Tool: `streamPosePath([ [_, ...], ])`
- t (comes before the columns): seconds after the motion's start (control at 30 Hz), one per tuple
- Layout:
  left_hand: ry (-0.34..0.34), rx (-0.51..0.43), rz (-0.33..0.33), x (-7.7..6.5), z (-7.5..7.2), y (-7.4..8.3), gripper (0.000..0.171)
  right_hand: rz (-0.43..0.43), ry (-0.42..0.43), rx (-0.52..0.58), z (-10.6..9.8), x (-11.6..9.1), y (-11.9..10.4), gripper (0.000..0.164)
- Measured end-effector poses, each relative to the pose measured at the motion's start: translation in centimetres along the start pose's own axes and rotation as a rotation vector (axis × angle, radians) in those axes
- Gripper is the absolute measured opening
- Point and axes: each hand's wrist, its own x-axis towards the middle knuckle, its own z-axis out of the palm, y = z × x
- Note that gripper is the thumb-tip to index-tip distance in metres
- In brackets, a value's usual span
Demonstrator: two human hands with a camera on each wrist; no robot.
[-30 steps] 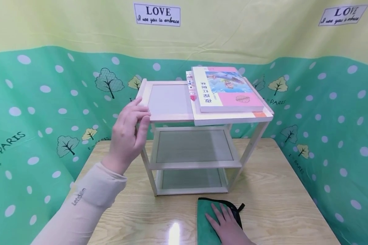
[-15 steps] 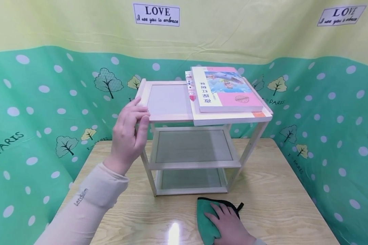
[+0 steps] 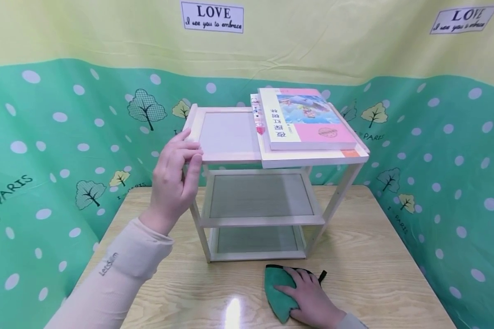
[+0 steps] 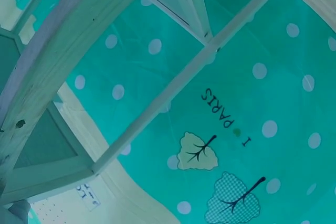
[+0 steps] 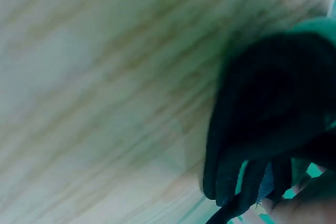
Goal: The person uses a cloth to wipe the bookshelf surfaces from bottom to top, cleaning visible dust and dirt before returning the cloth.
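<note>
A pale wooden three-tier shelf rack (image 3: 261, 221) stands on the table. At its upper left corner, my left hand (image 3: 173, 183) holds the top frame, fingers over the edge and thumb in front. In the left wrist view, a fingertip (image 4: 18, 211) shows by the frame (image 4: 39, 87). My right hand (image 3: 312, 297) grips a green cloth (image 3: 277, 292) with black trim and a small loop, in front of the rack. The cloth is bunched under the fingers. Its dark side (image 5: 273, 98) fills the right of the right wrist view and hides most of that hand.
Two books lie stacked on the right of the rack's top shelf: a pink one (image 3: 329, 132) over a larger white one (image 3: 257, 116), whose front edge overhangs. The wood-grain table (image 3: 169, 283) is bounded by a green and yellow printed curtain (image 3: 70, 173).
My right hand has drawn its fingers and thumb together, bunching the cloth from a flatter, wider spread into a smaller shape. My left hand stays at the rack's corner, and the books have not moved.
</note>
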Motion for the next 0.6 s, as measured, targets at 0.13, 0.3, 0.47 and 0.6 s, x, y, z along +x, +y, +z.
streamPosePath([
  [0.13, -0.007, -0.003, -0.002, 0.0, 0.0, 0.0, 0.034, 0.011, 0.001, 0.027, -0.3, 0.1, 0.0, 0.061],
  [0.3, 0.001, -0.011, -0.010, 0.0, 0.1, 0.1, 0.032, 0.017, -0.008, 0.033, -0.5, 0.4, 0.1, 0.061],
  [0.47, 0.003, -0.012, -0.015, 0.0, 0.0, 0.2, 0.031, 0.043, -0.022, 0.081, -0.7, 1.0, 0.2, 0.060],
  [0.6, 0.004, -0.018, -0.014, 0.0, 0.0, 0.2, 0.029, 0.072, -0.042, 0.128, -0.8, 1.3, 0.1, 0.059],
])
